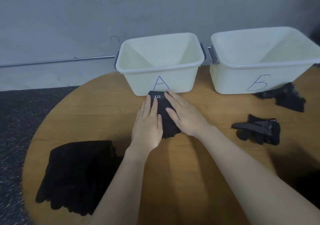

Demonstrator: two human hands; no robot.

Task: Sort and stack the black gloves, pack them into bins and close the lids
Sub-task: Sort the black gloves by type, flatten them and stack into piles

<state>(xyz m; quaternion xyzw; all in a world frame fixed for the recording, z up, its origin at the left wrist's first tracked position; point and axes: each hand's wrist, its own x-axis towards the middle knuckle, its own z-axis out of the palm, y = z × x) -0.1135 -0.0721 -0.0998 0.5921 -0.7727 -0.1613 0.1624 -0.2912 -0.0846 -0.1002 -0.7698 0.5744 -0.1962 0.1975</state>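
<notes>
While both my palms lay flat on the glove stack (pixel 164 119) at the middle of the table (pixel 107 107), nothing was being pinched: my left hand (pixel 149 122) pressed its left side with fingers spread straight, and my right hand (pixel 183 114) covered its right side, fingers splayed toward bin A (pixel 161 79). That stack's top edge, with its white "5.11" tag, touched the front wall of bin A. Bin A stood open and looked empty, and so did bin B (pixel 256 79) just beside it on the right. A big pile (pixel 76 178) of gloves sat near my left forearm. Off to the right lay a dotted glove (pixel 258 129), and more gloves (pixel 284 96) were bunched against bin B's front.
</notes>
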